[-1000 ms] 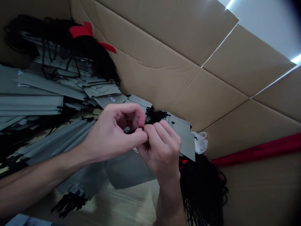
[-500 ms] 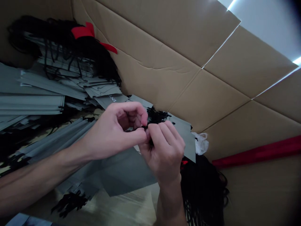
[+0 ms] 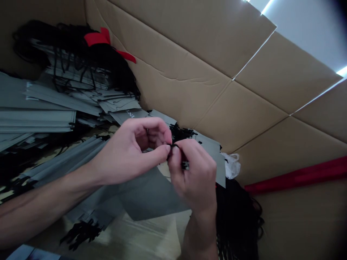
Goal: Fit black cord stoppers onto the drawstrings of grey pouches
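Against a cardboard wall (image 3: pixel 238 108), in the head view, the left hand (image 3: pixel 130 151) and the right hand (image 3: pixel 195 173) meet just in front of it. The left hand is curled, its thumb and forefinger pinching a thin black cord (image 3: pixel 173 147). The right hand's fingers (image 3: pixel 195 155) are bent closely around the same spot and appear to grip the cord from the other side, though they hide and blur much of it. A flat grey paper bag (image 3: pixel 151 193) lies just beneath the hands, and a black cord tangle (image 3: pixel 180 133) sits just above them, on a second grey bag (image 3: pixel 210 155) whose edge shows beside the right hand. Toward the wall's left end, stacked grey bags (image 3: pixel 48 121) lie beneath a black cord mass (image 3: pixel 73 43) and a red ribbon (image 3: pixel 99 38). Near the wall's right end, a white plastic scrap (image 3: pixel 231 165) sits by the second bag, and a red strip (image 3: pixel 295 177) runs along the wall.
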`<state>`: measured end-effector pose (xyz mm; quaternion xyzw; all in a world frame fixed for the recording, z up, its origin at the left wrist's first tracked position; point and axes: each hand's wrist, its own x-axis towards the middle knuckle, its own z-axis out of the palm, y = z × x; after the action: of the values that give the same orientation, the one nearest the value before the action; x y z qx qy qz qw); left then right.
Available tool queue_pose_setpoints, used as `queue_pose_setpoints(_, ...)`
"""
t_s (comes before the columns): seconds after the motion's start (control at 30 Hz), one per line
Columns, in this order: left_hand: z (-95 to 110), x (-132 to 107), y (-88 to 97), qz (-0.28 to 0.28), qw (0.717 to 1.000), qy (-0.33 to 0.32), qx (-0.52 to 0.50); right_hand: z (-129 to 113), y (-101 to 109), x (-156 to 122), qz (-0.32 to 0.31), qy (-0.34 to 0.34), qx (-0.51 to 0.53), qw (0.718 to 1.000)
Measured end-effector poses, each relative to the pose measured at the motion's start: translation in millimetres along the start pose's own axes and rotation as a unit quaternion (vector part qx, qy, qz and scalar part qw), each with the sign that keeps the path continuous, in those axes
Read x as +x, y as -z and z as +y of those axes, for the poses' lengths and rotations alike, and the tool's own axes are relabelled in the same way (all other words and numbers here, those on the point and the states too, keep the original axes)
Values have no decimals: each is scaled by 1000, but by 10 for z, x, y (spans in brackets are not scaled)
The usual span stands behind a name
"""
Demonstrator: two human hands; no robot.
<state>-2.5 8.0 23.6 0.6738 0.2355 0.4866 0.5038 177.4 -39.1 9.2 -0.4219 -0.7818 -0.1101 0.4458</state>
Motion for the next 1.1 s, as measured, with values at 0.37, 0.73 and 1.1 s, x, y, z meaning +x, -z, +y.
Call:
queue_pose_setpoints(0.37,5,4,16,-64,996,-2,-61,74,174,-80,2,-145,245,959)
queue_pose_setpoints(0.73,-29,-21,-50,-50,998,-30,-28,107,64,-5,28,-81,334,939)
queue_pose_setpoints(1.1,-73,-117,-107,26,988,-134,74,-66,-105,-31,71,-70,360,928)
